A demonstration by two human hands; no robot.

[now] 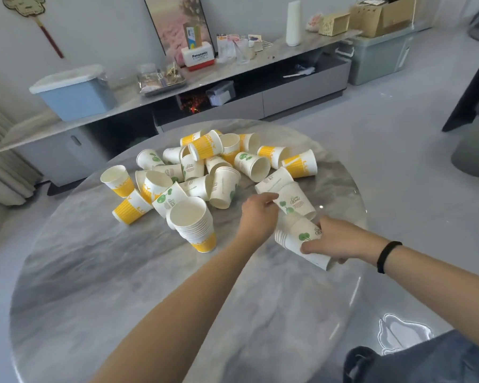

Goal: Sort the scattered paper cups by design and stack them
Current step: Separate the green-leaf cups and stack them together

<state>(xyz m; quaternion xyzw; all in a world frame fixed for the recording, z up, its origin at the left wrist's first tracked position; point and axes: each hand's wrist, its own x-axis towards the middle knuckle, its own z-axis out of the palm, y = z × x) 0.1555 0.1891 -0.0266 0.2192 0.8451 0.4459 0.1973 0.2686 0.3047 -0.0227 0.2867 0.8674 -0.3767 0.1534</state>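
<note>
At the near rim of the round marble table (100,286), at about 5 o'clock, a dark cloth-covered knee (415,360) shows, and both bare forearms reach out over the top. The right hand (333,240), a black band (387,255) on its wrist, sits at 3 o'clock of the table's middle and grips a short green stack (302,241) lying on its side; the thumb curls over the lower wall and the fingers wrap the far side near the base, with the rims pointing toward 9 o'clock. Just beyond, the left hand (257,214) pinches the rim of a single green cup (295,203), thumb and fingertips closed on the edge at the cup's 9 o'clock side; that cup is tilted, its mouth toward the stack's base end, touching or nearly touching it. Another green cup (273,179) lies on its side against it at 11 o'clock.

Left of the hands, near the table's middle, a yellow stack (194,225) stands upright, mouth open to the camera.

Farther out, from 10 to 1 o'clock, loose cups (224,172) of both designs lie heaped and scattered, most tipped over, a few upright. One yellow cup (302,163) lies at the heap's right edge; another yellow one (132,208) lies at its left.

Beyond the table a long low cabinet (233,78) runs along the wall, bearing a blue bin (75,92), a white Panasonic box (198,58) and a tall white bottle (293,23).
</note>
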